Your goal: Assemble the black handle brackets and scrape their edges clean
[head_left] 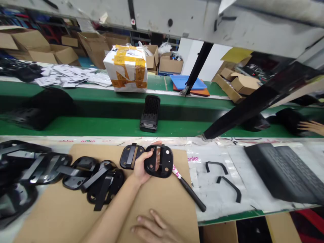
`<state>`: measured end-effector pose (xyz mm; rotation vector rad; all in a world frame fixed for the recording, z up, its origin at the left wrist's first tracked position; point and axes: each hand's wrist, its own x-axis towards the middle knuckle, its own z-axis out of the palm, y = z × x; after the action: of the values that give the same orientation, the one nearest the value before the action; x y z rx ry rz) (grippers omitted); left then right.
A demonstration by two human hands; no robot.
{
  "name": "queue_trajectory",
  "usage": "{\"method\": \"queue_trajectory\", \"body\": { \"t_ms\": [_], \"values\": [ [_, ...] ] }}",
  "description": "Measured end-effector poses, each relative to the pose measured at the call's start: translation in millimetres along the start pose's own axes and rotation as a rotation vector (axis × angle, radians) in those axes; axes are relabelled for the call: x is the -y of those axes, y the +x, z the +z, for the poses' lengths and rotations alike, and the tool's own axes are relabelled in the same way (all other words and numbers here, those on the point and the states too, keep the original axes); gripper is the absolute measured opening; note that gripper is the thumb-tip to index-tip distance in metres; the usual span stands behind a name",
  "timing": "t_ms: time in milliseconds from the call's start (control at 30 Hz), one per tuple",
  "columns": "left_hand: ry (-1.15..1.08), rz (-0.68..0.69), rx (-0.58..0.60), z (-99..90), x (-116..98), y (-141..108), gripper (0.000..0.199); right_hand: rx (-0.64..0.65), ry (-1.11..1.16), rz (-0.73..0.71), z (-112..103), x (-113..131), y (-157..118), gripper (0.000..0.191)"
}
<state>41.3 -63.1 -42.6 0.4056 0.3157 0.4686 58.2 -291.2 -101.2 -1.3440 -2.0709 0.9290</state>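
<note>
My left hand [142, 166] is closed on a black rounded plate [165, 165] with holes and an open slot, held up over a cardboard sheet [162, 197]. Its thumb lies across the plate's left edge. Just left of it, a similar black plate with a grey strap [131, 156] rests on the cardboard. My right hand [154, 229] is low over the cardboard, fingers spread and holding nothing. A black-handled tool [192, 194] with white and pink wrapping lies right of the held plate; its far end is hidden.
More strapped black plates [105, 185] are heaped at left. Two bent black brackets [229, 185] and large black panels [280, 172] lie at right. Beyond, a black ribbed part [150, 113] sits on the green conveyor [113, 126]. A slanted black post [235, 106] and another person's hand [312, 127] are at right.
</note>
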Motion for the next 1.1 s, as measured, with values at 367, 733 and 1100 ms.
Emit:
{"method": "queue_trajectory", "body": {
  "t_ms": [367,733,1100],
  "values": [
    [-0.016,-0.040,0.012,7.2,-2,18,0.062,0.031,-0.469,-0.246,-27,2,8,0.038],
    [-0.015,0.013,-0.012,17.0,-4,13,0.055,-0.297,0.268,0.064,-189,31,37,0.025],
    [0.169,0.076,-0.259,2.5,-10,9,0.045,-1.018,-0.119,0.023,-194,-56,99,0.007]
  ]
}}
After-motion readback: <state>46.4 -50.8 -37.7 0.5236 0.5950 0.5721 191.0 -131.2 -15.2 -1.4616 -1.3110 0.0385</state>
